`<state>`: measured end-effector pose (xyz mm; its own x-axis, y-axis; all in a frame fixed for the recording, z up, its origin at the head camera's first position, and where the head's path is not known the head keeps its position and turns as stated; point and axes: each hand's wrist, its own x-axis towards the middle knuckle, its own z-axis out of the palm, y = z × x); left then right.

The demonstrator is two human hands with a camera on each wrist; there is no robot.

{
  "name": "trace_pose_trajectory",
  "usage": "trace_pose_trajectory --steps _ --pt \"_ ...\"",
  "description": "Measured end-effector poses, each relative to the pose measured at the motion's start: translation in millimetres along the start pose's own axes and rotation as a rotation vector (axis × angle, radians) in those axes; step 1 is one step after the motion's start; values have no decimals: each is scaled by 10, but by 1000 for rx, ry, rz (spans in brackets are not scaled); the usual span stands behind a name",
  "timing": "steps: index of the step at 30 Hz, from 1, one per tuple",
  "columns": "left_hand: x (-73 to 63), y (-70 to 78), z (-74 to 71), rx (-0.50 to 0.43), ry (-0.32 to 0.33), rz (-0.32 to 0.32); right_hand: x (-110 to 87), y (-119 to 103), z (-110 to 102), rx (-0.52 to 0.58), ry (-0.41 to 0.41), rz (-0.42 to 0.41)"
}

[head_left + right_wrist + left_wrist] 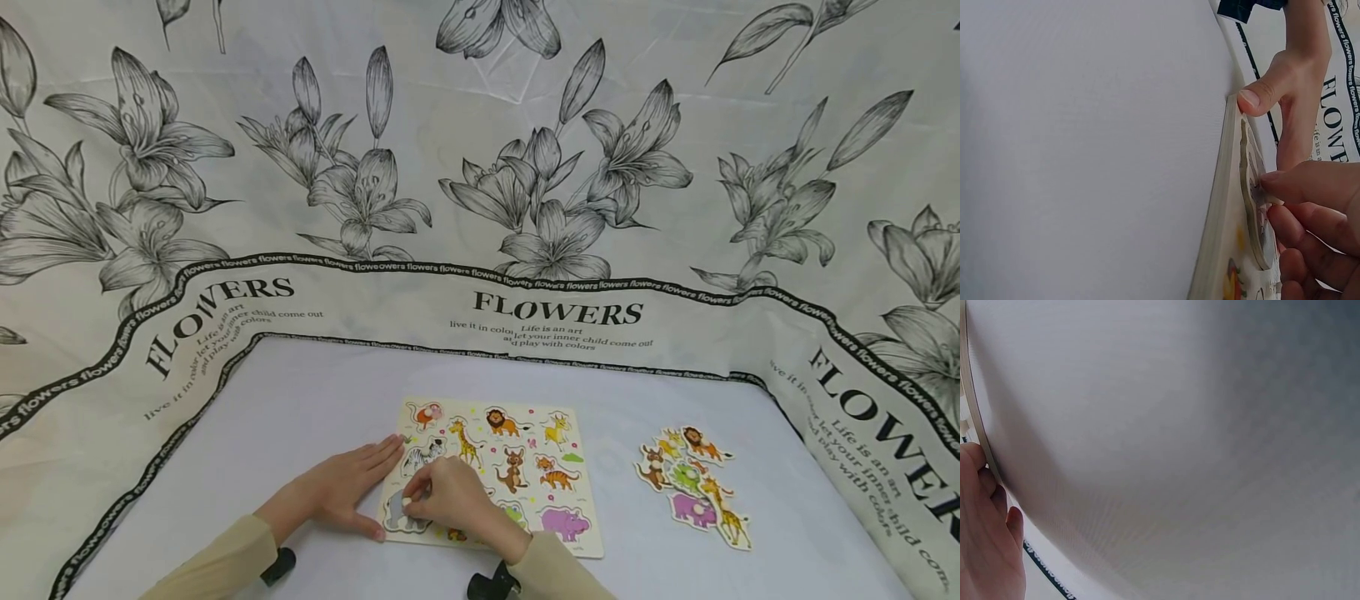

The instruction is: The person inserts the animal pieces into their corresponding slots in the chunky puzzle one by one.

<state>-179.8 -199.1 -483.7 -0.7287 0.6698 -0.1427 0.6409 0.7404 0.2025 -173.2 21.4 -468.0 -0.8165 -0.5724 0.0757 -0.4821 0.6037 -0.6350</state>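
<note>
We've got the right hand (456, 497) pinching the knob (1274, 199) of the grey elephant piece (397, 515), at the near-left corner of the board (585, 500); can't tell if it's fully seated. Left hand (347, 490) lies fingers extended against the board's left edge. We'd guess light, stiff, wood-like; knob beats the thin rim. Left thumb crowds that corner; room's above. Loose pieces (693, 510) sit well apart, right.
</note>
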Motion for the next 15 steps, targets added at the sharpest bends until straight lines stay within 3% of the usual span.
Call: trace_pose_trajectory --steps 15 --pt "12 -16 24 11 6 6 -21 -10 26 -25 -12 15"
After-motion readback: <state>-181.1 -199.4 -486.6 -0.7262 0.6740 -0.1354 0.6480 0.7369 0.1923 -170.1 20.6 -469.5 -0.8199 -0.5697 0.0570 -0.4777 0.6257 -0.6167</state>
